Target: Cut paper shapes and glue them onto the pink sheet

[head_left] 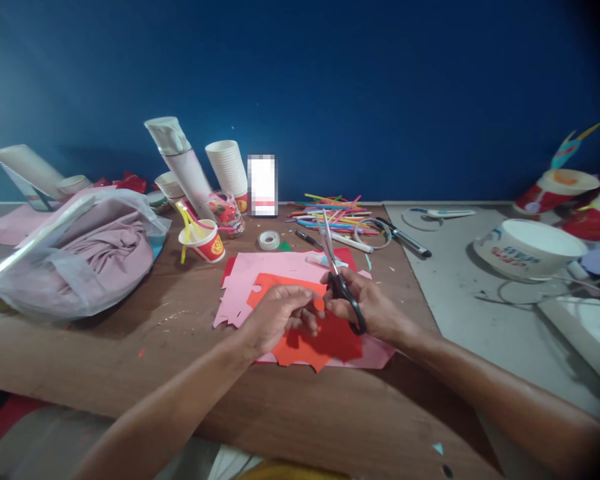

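Note:
A small round piece of orange paper (319, 304) is between the fingertips of both hands, above the orange sheet. My left hand (280, 313) has its fingers curled in a pinch at the disc's left edge. In my right hand (367, 300) is a pair of scissors (353, 307) with black handles, blades pointing up and away; its fingertips also meet the disc's right side. Under the hands lies an orange paper sheet (340, 340) with cut, notched edges. It rests on pink paper (245, 267), also notched along its left edge.
Behind the paper are tape (269, 240), coloured sticks (330, 217), a box cutter (405, 238) and a red-white paper cup (210, 247). Stacked cups (227, 170) and a white spray can (185, 163) stand farther back. A bag of pink cloth (95, 260) sits left, a white tub (527, 250) right.

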`<state>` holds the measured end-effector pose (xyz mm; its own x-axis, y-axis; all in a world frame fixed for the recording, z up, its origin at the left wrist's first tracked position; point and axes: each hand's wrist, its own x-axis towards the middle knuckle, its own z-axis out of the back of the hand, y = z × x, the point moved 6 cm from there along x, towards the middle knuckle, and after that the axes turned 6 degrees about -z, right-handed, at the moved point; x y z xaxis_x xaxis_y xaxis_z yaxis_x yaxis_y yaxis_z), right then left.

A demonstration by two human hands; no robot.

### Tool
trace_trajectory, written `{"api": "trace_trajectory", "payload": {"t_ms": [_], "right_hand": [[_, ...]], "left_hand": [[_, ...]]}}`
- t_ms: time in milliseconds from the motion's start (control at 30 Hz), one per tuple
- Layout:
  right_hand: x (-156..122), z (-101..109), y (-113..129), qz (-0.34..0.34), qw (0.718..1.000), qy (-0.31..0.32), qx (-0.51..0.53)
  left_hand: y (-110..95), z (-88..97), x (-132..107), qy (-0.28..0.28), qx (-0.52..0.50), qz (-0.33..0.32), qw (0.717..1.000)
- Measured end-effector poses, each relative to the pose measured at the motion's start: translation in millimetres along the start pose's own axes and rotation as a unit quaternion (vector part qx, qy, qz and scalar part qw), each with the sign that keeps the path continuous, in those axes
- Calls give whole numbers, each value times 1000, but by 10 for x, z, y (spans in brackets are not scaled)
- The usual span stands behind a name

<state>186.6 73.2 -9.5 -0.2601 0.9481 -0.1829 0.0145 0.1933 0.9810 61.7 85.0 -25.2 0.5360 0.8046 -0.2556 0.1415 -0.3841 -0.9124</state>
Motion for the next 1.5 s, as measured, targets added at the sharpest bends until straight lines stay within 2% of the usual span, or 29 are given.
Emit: {"api": "trace_trajectory", "payload": {"t_ms": [200, 467, 700, 833, 967, 1067, 1133, 1200, 1367, 1500], "right_hand": [[-10, 28, 5, 12, 999, -29, -19], [-32, 17, -13, 25, 997, -67, -31], [-30, 6, -57, 40, 996, -69, -43], [-11, 82, -85, 37, 990, -92, -103], [57, 210, -88, 40, 978, -98, -177], [115, 304, -80, 30, 964, -82, -251], [132, 369, -64, 16, 951, -82, -299], [127, 419, -35, 6, 935, -86, -343], [92, 457, 1, -17, 883, -94, -460], [95, 477, -18, -10, 837, -110, -536]], "left_hand": [[16, -20, -5, -5, -31, 9, 999], [50, -40, 10, -36, -49, -14, 998], [67, -21, 23, -44, -37, -20, 998], [-204, 164, 16, -71, 32, -65, 995], [-524, 564, -6, -101, 153, -100, 978], [-624, 909, -20, -127, 247, -102, 955], [-607, 1118, -38, -166, 297, -68, 938], [-582, 1218, -59, -177, 342, -43, 922], [-592, 1191, -153, -162, 413, -10, 896], [-659, 1116, -200, -126, 523, -3, 843]]}}
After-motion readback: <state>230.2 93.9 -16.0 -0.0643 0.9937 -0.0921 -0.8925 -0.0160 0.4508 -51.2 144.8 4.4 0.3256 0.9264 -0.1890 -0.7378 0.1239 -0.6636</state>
